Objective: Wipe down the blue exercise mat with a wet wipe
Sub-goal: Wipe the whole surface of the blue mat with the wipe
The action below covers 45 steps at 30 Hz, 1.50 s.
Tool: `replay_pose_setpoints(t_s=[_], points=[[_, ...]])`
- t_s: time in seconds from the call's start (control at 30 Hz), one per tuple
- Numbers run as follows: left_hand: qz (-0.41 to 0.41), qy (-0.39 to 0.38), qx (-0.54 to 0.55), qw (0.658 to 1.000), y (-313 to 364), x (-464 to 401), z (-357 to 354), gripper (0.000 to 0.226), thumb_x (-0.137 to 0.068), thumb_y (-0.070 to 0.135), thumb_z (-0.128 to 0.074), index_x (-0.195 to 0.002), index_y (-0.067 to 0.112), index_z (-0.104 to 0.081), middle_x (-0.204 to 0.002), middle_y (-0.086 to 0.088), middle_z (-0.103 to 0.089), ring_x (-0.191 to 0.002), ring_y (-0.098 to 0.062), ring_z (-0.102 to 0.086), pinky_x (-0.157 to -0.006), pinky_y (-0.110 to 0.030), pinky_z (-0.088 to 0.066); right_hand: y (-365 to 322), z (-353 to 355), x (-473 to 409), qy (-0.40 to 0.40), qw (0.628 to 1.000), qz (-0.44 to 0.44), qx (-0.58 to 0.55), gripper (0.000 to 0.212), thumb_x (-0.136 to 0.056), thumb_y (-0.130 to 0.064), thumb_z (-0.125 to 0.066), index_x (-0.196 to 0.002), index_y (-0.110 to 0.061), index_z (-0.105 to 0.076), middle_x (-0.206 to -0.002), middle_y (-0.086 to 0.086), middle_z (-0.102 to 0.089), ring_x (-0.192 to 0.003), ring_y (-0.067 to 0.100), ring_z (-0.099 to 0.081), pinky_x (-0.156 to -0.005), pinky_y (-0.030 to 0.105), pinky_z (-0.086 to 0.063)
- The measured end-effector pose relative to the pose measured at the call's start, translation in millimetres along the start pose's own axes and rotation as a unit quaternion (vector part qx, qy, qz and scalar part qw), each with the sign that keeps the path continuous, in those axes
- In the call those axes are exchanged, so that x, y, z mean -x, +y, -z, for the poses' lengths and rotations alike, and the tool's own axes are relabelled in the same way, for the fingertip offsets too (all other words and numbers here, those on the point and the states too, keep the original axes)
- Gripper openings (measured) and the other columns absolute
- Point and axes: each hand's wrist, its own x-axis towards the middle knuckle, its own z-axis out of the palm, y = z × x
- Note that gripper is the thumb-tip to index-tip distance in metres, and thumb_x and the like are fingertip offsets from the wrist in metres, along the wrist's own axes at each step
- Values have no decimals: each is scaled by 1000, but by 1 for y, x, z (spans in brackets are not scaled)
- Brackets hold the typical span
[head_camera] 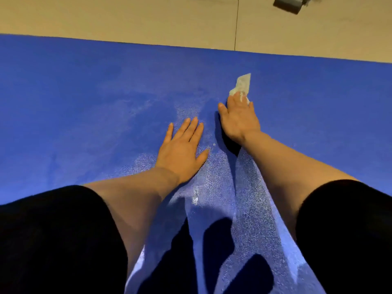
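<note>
Black sleeves (53,240) up close, 2 bare arms out over the blue mat (84,102). Left hand (182,147) lies flat, fingers straight and slightly apart. Right hand (239,117) pins the wipe (242,84) under its fingers. Looks soft and floppy, probably bunches easily, so press it flat.

A beige floor (127,15) runs along the top, crossed by one thin dark seam (236,22). A blurred dark grey object (289,4) sits at the upper right edge.
</note>
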Motion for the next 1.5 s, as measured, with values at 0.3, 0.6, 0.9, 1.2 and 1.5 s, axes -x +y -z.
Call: replay_pose_setpoints(t_s=[0.3, 0.6, 0.9, 1.2, 1.5], points=[[7, -36, 2, 999, -6, 31, 10, 66, -102, 47, -30, -155, 23, 1, -163, 3, 9, -149, -12, 7, -122, -41, 3, 3, -5, 21, -11, 996, 91, 4, 49, -105, -32, -24, -152, -17, -24, -161, 2, -17, -148, 19, -15, -119, 40, 1], [56, -36, 48, 997, 6, 40, 12, 64, -102, 36, -36, -156, 22, -5, -163, 2, 5, -150, -15, 5, -121, -41, 4, -43, -28, 41, -69, 986, 140, -53, 53, -106, -32, -25, -154, -12, -17, -162, 8, -9, -150, 21, -4, -119, 38, 4], [71, -64, 43, 994, 7, 61, 10, 62, -103, 38, -33, -155, 27, -2, -163, 3, 8, -150, -14, 6, -121, -39, 3, 6, -14, 82, 69, 997, 9, -34, 46, -105, -25, -30, -147, -7, -32, -157, 12, -26, -144, 30, -20, -119, 40, -9], [100, -67, 53, 991, 24, 80, 4, 60, -104, 36, -32, -155, 28, -1, -163, 4, 9, -149, -16, 7, -121, -40, 3, 15, -20, 95, 10, 993, 117, -15, 44, -104, -29, -31, -148, -24, -35, -158, -2, -28, -146, 29, -19, -119, 40, -16], [146, -91, 67, 983, 41, 105, -4, 60, -103, 36, -30, -155, 28, -3, -163, 1, 11, -149, -17, 9, -120, -45, 4, -28, -49, 132, -44, 979, 198, 1, 49, -106, -25, -27, -153, -11, -21, -162, 7, -12, -150, 22, -5, -120, 33, 0]])
